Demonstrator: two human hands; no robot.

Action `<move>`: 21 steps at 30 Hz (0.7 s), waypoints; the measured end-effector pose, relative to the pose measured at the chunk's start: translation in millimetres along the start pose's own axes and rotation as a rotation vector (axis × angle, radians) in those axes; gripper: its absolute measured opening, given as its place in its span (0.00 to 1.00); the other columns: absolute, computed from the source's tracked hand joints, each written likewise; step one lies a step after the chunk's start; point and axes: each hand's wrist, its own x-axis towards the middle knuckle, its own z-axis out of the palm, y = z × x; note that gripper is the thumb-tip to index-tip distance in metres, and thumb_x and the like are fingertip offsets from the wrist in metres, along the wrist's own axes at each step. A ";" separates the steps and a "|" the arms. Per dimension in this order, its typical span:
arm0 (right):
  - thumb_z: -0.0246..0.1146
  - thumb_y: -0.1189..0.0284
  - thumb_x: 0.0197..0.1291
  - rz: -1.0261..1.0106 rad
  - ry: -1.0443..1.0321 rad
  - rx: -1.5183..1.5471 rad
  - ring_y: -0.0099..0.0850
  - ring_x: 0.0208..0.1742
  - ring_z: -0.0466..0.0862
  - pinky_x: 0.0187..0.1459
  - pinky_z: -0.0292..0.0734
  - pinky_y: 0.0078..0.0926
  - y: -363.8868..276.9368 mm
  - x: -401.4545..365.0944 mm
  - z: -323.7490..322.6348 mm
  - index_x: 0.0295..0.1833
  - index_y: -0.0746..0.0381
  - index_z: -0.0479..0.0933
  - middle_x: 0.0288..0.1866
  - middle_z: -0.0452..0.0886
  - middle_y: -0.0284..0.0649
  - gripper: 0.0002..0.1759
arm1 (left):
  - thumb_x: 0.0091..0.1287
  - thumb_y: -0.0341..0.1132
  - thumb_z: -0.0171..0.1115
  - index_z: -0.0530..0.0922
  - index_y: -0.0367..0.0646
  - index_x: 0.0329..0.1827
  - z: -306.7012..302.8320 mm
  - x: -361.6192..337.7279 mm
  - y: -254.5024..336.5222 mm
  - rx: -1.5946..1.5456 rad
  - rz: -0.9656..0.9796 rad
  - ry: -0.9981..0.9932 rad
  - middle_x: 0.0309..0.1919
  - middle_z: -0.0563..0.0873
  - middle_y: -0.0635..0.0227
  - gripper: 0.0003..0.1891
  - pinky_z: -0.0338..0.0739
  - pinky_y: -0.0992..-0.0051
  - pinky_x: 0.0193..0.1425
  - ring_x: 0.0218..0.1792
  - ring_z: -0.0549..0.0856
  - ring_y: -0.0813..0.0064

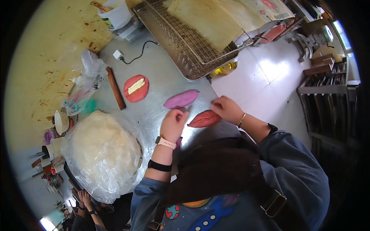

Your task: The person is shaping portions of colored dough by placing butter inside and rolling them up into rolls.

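A pointed, spindle-shaped piece of red dough (204, 119) with a seam along its top lies near the table's front edge. My right hand (227, 109) has its fingers pinched on the right end of this dough. Just off its left tip is my left hand (174, 124), its fingers curled together; whether anything is in them is hidden. A purple dough piece (181, 99) of similar shape lies just beyond both hands. Farther left, a flat red dough round (136, 88) carries pale yellow strips of filling (136, 86).
A wooden rolling pin (115, 88) lies left of the round. A large pale dough mass (104, 150) under clear plastic fills the left. At the back stand a tray with a wire rack (196, 50), a white tub (115, 17) and a cabled plug (118, 55). Another person's hands (85, 198) show lower left.
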 end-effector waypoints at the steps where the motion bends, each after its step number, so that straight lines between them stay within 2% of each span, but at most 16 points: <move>1: 0.69 0.64 0.60 -0.091 -0.017 0.004 0.44 0.44 0.81 0.48 0.79 0.36 6.2 -9.6 0.7 0.47 0.65 0.81 0.43 0.79 0.49 0.17 | 0.63 0.44 0.69 0.80 0.36 0.47 18.1 -5.1 -11.1 -0.040 0.058 -0.027 0.45 0.81 0.52 0.20 0.77 0.62 0.52 0.46 0.82 0.55; 2: 0.69 0.63 0.59 -0.185 -0.033 0.010 0.45 0.44 0.81 0.49 0.78 0.38 6.4 -15.4 -0.1 0.47 0.64 0.81 0.43 0.80 0.49 0.17 | 0.62 0.41 0.71 0.82 0.39 0.49 28.3 -8.7 -8.0 0.004 0.257 0.074 0.45 0.82 0.57 0.18 0.77 0.64 0.53 0.47 0.81 0.58; 5: 0.69 0.66 0.57 -0.390 0.104 0.078 0.42 0.45 0.80 0.49 0.78 0.37 0.4 -24.2 1.6 0.45 0.62 0.83 0.41 0.81 0.44 0.14 | 0.59 0.34 0.72 0.83 0.42 0.50 41.0 -16.3 1.9 0.080 0.571 0.162 0.45 0.81 0.62 0.17 0.76 0.68 0.55 0.48 0.80 0.64; 6: 0.69 0.67 0.56 -0.373 0.072 0.100 0.42 0.45 0.80 0.49 0.78 0.37 -2.2 -27.0 4.3 0.45 0.62 0.83 0.40 0.81 0.43 0.13 | 0.55 0.31 0.74 0.84 0.42 0.48 45.0 -15.6 2.7 0.079 0.579 0.128 0.44 0.82 0.64 0.17 0.76 0.67 0.55 0.49 0.80 0.63; 8: 0.70 0.69 0.54 -0.346 0.005 0.138 0.41 0.46 0.80 0.50 0.77 0.36 -5.3 -28.5 9.4 0.44 0.61 0.84 0.40 0.81 0.41 0.12 | 0.55 0.32 0.73 0.84 0.42 0.46 58.3 -10.5 2.2 0.086 0.545 0.117 0.44 0.82 0.64 0.16 0.76 0.66 0.54 0.47 0.80 0.62; 12: 0.71 0.71 0.53 -0.383 0.014 0.080 0.40 0.43 0.81 0.47 0.78 0.35 7.9 -22.6 23.2 0.44 0.61 0.85 0.40 0.81 0.41 0.12 | 0.55 0.33 0.72 0.85 0.43 0.46 72.6 4.3 -1.8 0.301 0.571 0.073 0.42 0.82 0.63 0.15 0.77 0.64 0.52 0.45 0.80 0.60; 14: 0.71 0.71 0.53 -0.392 0.029 0.111 0.37 0.42 0.82 0.44 0.79 0.33 10.5 -23.5 23.7 0.44 0.61 0.85 0.40 0.81 0.40 0.12 | 0.56 0.34 0.72 0.85 0.43 0.45 75.3 1.2 -3.6 0.267 0.564 0.118 0.40 0.83 0.65 0.14 0.77 0.65 0.51 0.43 0.81 0.61; 15: 0.71 0.71 0.53 -0.320 0.051 0.225 0.35 0.41 0.83 0.43 0.79 0.32 8.8 -26.3 21.5 0.42 0.62 0.85 0.39 0.81 0.40 0.11 | 0.57 0.34 0.72 0.85 0.43 0.45 76.4 0.7 -3.0 0.249 0.564 0.141 0.38 0.83 0.66 0.13 0.77 0.66 0.51 0.43 0.81 0.62; 17: 0.72 0.69 0.54 -0.173 0.096 0.451 0.31 0.40 0.84 0.41 0.80 0.29 4.1 -32.2 16.0 0.39 0.63 0.85 0.38 0.82 0.40 0.10 | 0.58 0.36 0.73 0.86 0.43 0.45 73.9 -0.9 -6.7 0.006 0.457 0.190 0.37 0.83 0.66 0.13 0.77 0.68 0.50 0.42 0.81 0.66; 18: 0.72 0.69 0.54 -0.088 0.076 0.418 0.31 0.40 0.84 0.41 0.80 0.28 5.0 -32.4 14.6 0.38 0.63 0.85 0.37 0.82 0.41 0.10 | 0.59 0.37 0.73 0.86 0.43 0.45 73.7 -2.9 -9.3 -0.115 0.397 0.210 0.37 0.83 0.66 0.14 0.77 0.70 0.50 0.42 0.82 0.67; 21: 0.74 0.67 0.53 0.144 -0.011 0.363 0.29 0.38 0.85 0.41 0.80 0.27 8.8 -28.4 12.8 0.35 0.64 0.85 0.36 0.84 0.42 0.11 | 0.58 0.40 0.75 0.85 0.42 0.46 76.5 1.9 -9.9 0.015 0.209 0.178 0.36 0.83 0.66 0.16 0.77 0.72 0.49 0.41 0.82 0.71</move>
